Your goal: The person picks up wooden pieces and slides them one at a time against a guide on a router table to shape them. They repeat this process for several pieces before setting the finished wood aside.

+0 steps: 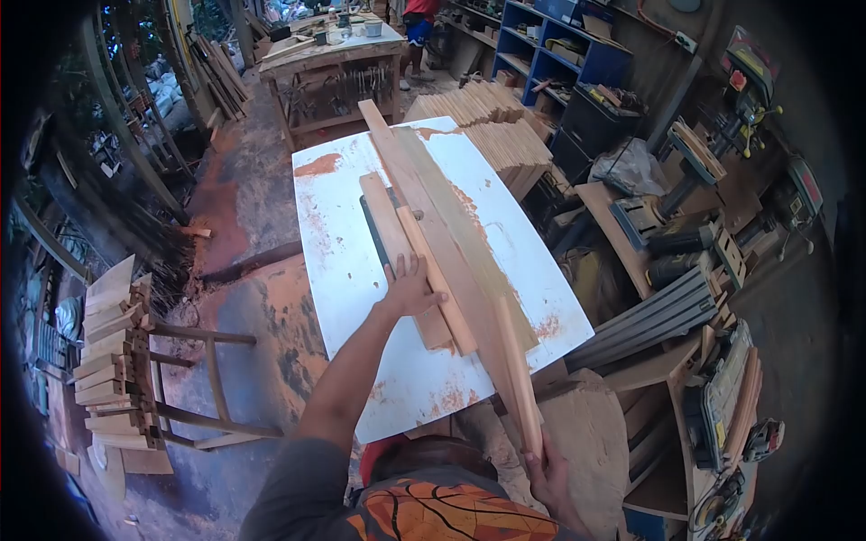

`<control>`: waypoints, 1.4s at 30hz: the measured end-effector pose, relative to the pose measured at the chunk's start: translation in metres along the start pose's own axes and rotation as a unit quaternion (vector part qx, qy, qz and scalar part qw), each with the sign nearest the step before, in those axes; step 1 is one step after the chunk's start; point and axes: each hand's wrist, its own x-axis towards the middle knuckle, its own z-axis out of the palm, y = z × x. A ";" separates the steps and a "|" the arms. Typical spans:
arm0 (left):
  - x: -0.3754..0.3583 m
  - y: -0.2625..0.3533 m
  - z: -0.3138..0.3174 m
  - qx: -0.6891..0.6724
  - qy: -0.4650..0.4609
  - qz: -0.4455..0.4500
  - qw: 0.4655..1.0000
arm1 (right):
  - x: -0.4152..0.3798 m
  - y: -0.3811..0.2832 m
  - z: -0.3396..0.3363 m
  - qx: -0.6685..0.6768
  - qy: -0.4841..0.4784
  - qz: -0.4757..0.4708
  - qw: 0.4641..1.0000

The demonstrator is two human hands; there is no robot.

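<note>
Left hand (413, 287) pressed flat on short board (397, 252), steadying it | right hand (546, 473) clamped long strip's (514, 361) near end | you guided both across white table (343, 270).

2 hands (410, 290), 1 white table (343, 261).

the right hand (548, 476) is partly cut off low in frame, and the far person (418, 27) shows only below the waist.

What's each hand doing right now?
Left hand: open, pressed flat on the short board on the white table.
Right hand: closed around the long wooden strip.
</note>
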 end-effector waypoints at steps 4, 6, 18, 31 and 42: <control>0.003 0.000 -0.001 0.000 -0.006 0.005 1.000 | 0.008 0.006 0.002 -0.008 -0.009 -0.018 1.000; 0.006 -0.003 -0.002 -0.006 -0.005 0.006 1.000 | 0.009 0.000 0.002 -0.007 -0.016 0.006 1.000; 0.017 -0.013 -0.006 -0.010 -0.002 0.010 1.000 | 0.013 -0.011 -0.003 -0.035 0.020 -0.040 0.998; 0.032 -0.018 -0.009 -0.008 -0.002 0.002 1.000 | 0.003 -0.010 -0.013 -0.096 0.016 -0.083 0.992; 0.038 -0.027 -0.011 -0.014 0.023 0.003 1.000 | 0.003 -0.052 -0.039 -0.194 -0.030 -0.122 0.973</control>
